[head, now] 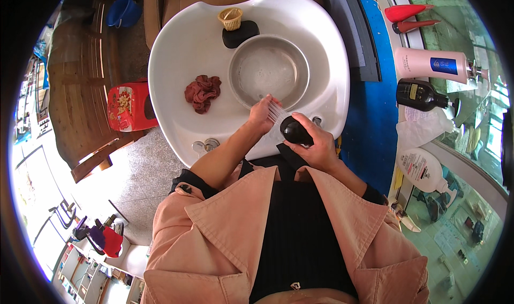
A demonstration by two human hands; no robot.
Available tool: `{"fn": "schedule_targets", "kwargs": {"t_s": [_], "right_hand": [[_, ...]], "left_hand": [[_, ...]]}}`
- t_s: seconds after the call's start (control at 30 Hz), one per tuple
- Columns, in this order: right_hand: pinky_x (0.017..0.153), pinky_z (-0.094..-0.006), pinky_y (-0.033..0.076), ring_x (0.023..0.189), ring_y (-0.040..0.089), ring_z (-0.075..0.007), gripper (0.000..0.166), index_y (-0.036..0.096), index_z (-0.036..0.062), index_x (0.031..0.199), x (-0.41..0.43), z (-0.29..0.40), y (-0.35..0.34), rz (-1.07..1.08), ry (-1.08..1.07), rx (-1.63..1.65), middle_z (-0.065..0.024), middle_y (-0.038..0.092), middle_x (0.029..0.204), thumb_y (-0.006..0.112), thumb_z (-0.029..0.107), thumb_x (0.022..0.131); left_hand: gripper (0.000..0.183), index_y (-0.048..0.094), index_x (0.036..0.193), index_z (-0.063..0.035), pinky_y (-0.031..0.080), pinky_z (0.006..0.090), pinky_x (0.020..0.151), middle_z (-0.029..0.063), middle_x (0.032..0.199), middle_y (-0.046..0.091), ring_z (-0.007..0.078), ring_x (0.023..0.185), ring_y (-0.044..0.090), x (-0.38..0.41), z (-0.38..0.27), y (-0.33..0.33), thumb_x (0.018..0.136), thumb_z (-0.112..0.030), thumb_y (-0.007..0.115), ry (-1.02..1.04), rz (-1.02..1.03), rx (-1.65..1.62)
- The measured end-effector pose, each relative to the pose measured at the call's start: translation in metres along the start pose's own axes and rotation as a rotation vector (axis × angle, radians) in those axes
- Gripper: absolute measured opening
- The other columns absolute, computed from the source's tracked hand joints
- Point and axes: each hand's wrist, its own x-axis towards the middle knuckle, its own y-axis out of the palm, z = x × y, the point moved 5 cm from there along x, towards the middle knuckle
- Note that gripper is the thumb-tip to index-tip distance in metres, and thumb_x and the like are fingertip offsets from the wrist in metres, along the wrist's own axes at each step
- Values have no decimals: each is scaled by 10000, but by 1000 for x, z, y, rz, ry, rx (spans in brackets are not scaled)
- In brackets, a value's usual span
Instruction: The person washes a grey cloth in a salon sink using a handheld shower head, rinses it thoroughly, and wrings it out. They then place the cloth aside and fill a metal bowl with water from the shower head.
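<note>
Before me is a white salon wash basin (176,47) with a round metal bowl (235,73) inside it. My right hand (319,143) grips a black shower head (295,131), which sprays water toward the left. In the spray, at the bowl's near rim, is my left hand (263,113), with its fingers partly hidden; I see nothing held in it. A crumpled reddish-brown cloth (202,94) lies in the basin left of the bowl. Behind the bowl sit a black pad (241,35) and a small yellow strainer basket (230,20).
Metal tap fittings (211,144) sit on the basin's near left edge. A red plastic stool (130,106) stands to the left, with a blue bucket (123,11) farther back. Along the right ledge are a pink pump bottle (431,65), a black one (419,94) and a white one (421,169).
</note>
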Motion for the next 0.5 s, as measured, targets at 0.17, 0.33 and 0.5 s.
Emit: {"fn": "schedule_targets", "kwargs": {"t_s": [0.17,0.33,0.5], "right_hand": [[735,-317,520,895,633,-263,580,512,72,1192,1,0,1,-10,-23,-12,-130,622,1037,756,135,670],[718,-321,517,891,631,-276,589,498,83,1209,0,-2,3,9,-9,-22,-138,619,1033,750,145,680],[711,-336,509,891,623,-297,583,479,89,1231,7,-19,4,-54,31,-97,-161,612,1027,727,148,706]], "left_hand": [[178,526,829,-46,483,327,664,67,756,549,201,714,548,3,3,-3,911,-201,492,6,17,-8],[147,529,847,-32,483,315,664,60,775,551,197,714,548,0,3,-2,910,-151,472,-3,61,3],[163,510,989,-30,479,348,826,105,991,568,199,921,565,-17,7,10,920,-114,388,4,252,162]]}}
